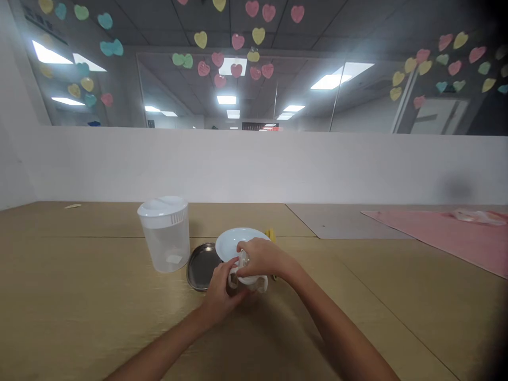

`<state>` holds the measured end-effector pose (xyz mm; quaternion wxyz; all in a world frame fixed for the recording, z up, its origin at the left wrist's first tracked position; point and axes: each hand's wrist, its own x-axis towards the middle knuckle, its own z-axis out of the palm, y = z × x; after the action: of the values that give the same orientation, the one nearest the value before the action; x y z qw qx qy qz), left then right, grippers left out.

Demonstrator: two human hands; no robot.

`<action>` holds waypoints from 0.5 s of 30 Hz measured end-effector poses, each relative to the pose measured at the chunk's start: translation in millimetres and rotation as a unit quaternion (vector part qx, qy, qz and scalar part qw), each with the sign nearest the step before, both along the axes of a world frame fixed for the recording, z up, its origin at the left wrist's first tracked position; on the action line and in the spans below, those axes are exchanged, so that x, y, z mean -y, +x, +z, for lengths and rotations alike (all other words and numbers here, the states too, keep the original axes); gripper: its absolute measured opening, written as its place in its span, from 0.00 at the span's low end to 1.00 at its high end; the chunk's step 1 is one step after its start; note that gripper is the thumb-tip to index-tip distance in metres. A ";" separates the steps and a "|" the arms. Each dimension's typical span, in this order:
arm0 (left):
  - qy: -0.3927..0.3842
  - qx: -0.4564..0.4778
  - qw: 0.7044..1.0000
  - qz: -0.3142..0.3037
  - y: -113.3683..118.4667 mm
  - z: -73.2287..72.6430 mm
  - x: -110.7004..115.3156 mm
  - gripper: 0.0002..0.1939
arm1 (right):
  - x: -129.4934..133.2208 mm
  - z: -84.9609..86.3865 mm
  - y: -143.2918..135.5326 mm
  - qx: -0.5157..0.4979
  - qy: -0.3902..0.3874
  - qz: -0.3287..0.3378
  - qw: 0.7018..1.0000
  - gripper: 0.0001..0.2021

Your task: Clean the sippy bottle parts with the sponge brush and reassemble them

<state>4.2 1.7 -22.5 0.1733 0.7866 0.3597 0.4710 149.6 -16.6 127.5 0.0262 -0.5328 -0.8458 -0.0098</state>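
Observation:
Close together, both hands work over the middle of the table. My left hand is closed round the side of a small white cup-like piece with rounded, loop-like ends. From above, my right hand grips a small clear, shiny object, whose kind I cannot make out, against the white piece. Fingers hide much of both. Just behind the hands lies a pale white plate, and a dark metal tray is left of it, partly behind my left hand.
A translucent white lidded bucket stands left of the tray. Something yellow shows behind my right hand. A pink cloth with a clear plastic bag lies at the far right, beside a grey sheet. A white wall borders the table.

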 end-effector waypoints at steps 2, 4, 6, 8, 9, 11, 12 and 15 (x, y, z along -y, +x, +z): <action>0.003 0.005 1.000 0.007 0.4 0.4 0.1 0.34 | 1.5 -1.4 -3.4 0.009 0.020 -0.026 0.999 0.23; 0.000 0.010 1.000 0.009 0.5 2.3 1.0 0.34 | 3.0 -2.4 -6.5 0.017 0.034 -0.045 0.998 0.23; -0.007 0.018 1.000 0.001 0.2 4.8 2.1 0.34 | 3.9 -2.9 -8.5 0.025 0.034 -0.057 0.997 0.24; -0.014 0.026 1.000 -0.008 -0.2 6.9 3.0 0.33 | 4.1 -3.1 -9.6 0.033 0.030 -0.069 0.997 0.24; -0.016 0.029 0.999 -0.011 -0.4 7.7 3.3 0.33 | 3.9 -3.1 -9.8 0.035 0.028 -0.072 0.996 0.25; -0.020 0.034 0.999 -0.013 -0.8 8.6 3.7 0.33 | 3.3 -2.5 -9.4 0.036 0.026 -0.072 0.996 0.25; -0.024 0.035 0.999 -0.013 -0.9 8.9 3.8 0.33 | 3.1 -1.9 -8.8 0.034 0.023 -0.069 0.997 0.25; -0.058 0.044 0.997 -0.020 -0.3 9.5 4.3 0.34 | 3.3 2.0 -5.7 0.030 0.006 -0.047 0.998 0.27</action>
<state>3.9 -2.6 -12.9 0.2437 0.7608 0.3627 0.4798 143.9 -20.0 129.6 0.0030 -0.5714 -0.8200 -0.0320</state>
